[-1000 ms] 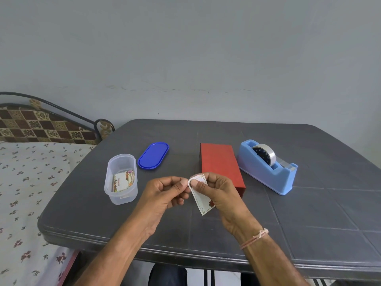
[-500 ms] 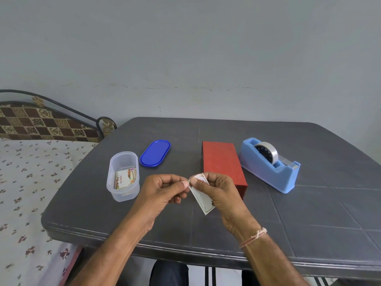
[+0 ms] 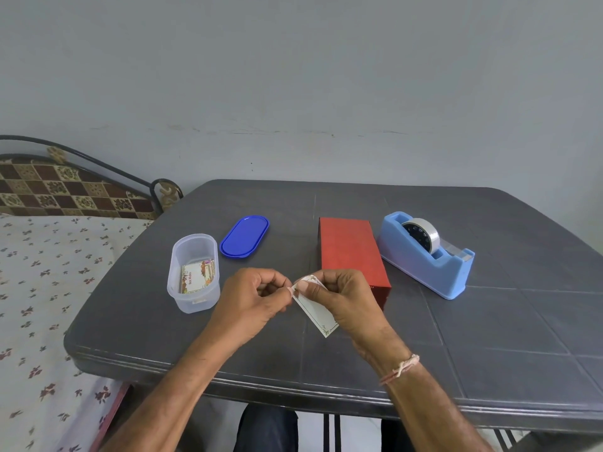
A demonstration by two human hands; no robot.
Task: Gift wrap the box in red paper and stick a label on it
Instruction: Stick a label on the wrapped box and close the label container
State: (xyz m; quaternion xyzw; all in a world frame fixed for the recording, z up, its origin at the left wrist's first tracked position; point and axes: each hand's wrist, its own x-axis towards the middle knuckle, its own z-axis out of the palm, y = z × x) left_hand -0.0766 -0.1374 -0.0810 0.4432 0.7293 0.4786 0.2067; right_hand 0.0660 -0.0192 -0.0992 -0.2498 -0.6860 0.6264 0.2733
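Observation:
A box wrapped in red paper [image 3: 349, 252] lies on the dark grey table [image 3: 489, 337], just behind my hands. In front of it I hold a small white label [image 3: 318, 313] with a floral border above the table. My right hand [image 3: 342, 298] pinches its upper end, where the corner curls over. My left hand [image 3: 254, 298] pinches the same upper corner with thumb and fingertip, the other fingers curled. The label's lower end hangs free.
A clear plastic tub [image 3: 192, 275] holding more labels stands left of my hands, with its blue lid [image 3: 244, 235] lying behind it. A light blue tape dispenser [image 3: 427, 252] sits right of the box. A bed with a flowered sheet [image 3: 42, 288] adjoins the table's left edge.
Both hands stay on the label's top corner with barely any movement; the corner still curls over between the fingertips. The view has shifted slightly.

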